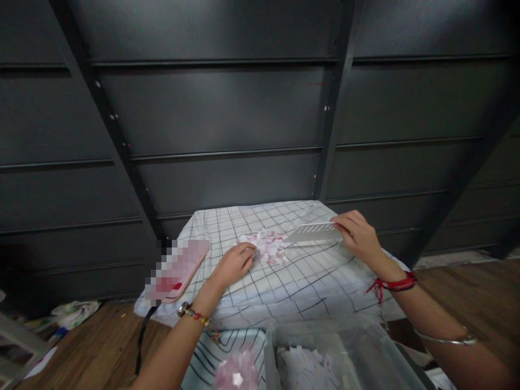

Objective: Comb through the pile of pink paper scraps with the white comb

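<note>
A flat grey-white plate with a row of slots along its upper edge [314, 233] is tilted over the cloth, and my right hand [359, 241] pinches its right end between thumb and fingers. Its left edge comes close to a heap of small white and pink paper-like pieces [268, 246] in the middle of the table. At the heap's left side, my left hand [235, 264] rests low with fingers bent together and tips at the pieces. Anything between those fingertips is too small to make out.
A checked white cloth [227, 222] covers the table. On the left lies a pink phone [193, 273] with a black cable. In front are a striped tray [199, 360] with pink pieces and a clear plastic box [349, 352] with white pieces. Dark panels [227, 108] rise behind.
</note>
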### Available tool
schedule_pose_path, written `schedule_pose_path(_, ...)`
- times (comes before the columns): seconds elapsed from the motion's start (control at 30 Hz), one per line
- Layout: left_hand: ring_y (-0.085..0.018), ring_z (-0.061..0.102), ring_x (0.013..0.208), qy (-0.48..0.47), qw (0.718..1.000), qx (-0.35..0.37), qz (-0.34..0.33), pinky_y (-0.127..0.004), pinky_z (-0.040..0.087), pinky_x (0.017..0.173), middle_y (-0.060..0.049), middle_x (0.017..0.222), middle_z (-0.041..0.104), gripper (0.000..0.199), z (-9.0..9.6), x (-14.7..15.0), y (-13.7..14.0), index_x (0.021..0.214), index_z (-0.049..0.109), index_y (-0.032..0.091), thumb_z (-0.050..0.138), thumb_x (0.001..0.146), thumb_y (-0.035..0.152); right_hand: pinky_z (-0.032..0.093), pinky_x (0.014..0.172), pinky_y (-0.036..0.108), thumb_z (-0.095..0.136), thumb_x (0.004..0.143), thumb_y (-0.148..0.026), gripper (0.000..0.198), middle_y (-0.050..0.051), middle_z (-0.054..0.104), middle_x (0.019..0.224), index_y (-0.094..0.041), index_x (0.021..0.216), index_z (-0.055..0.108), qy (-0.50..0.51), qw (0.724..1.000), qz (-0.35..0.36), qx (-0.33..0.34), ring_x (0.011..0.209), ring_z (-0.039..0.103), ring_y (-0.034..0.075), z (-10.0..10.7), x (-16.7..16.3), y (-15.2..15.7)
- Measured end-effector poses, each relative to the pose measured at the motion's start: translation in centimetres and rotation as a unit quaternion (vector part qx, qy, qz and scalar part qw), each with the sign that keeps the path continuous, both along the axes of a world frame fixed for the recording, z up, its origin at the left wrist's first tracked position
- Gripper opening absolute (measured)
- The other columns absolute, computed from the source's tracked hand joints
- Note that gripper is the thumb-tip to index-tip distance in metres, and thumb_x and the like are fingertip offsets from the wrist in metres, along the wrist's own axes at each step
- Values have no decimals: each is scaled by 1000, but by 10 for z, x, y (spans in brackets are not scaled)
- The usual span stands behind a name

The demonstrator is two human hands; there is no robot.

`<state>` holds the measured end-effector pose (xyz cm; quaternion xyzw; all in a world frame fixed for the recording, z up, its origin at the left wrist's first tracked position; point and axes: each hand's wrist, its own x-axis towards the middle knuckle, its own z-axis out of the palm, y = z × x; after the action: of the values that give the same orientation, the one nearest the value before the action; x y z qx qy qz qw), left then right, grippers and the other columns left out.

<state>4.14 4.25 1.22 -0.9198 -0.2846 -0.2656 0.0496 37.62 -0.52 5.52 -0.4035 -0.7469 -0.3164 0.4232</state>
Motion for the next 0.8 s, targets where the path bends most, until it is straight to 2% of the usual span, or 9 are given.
schedule_pose_path(0.13, -18, 55, 96, 4, 1000, -6, 0, -33, 46, 87, -8, 103, 60, 23, 0, 1, 0, 97, 58, 15, 39, 85, 13, 41, 66, 34, 44, 83, -15, 15, 6, 60, 78, -18, 86, 59, -37, 999, -15, -30, 74, 50, 19, 4, 8, -8)
schedule_pose_path(0.3, -17, 55, 95, 4, 1000, -5, -1, -31, 47, 85, -7, 103, 60, 22, -1, 1, 0, 95, 59, 16, 39, 84, 13, 40, 68, 34, 43, 83, -14, 17, 6, 59, 79, -18, 87, 58, -67, 994, -11, -87, 76, 51, 19, -3, 8, -15)
schedule_pose_path(0.4, -17, 55, 95, 5, 1000, -8, -6, -32, 47, 86, -7, 103, 60, 22, -3, 1, 2, 95, 59, 16, 40, 84, 12, 41, 69, 34, 43, 83, -13, 16, 6, 59, 78, -17, 87, 57, -63, 995, 4, -81, 76, 51, 19, -4, 7, -17)
schedule_pose_path(0.63, -17, 56, 95, 9, 1000, -17, -1, -31, 46, 87, -7, 103, 60, 23, -3, 0, 1, 96, 59, 16, 41, 83, 12, 41, 68, 35, 42, 83, -14, 16, 7, 60, 78, -17, 88, 58, -59, 995, -24, -79, 75, 50, 20, -2, -1, -21)
schedule_pose_path(0.8, -17, 56, 94, 12, 1000, -15, -8, -30, 46, 86, -7, 102, 60, 22, -2, 0, 1, 95, 59, 16, 41, 82, 11, 42, 69, 34, 45, 83, -15, 15, 6, 61, 76, -18, 88, 59, -31, 997, 0, -65, 74, 50, 18, -2, -8, -34)
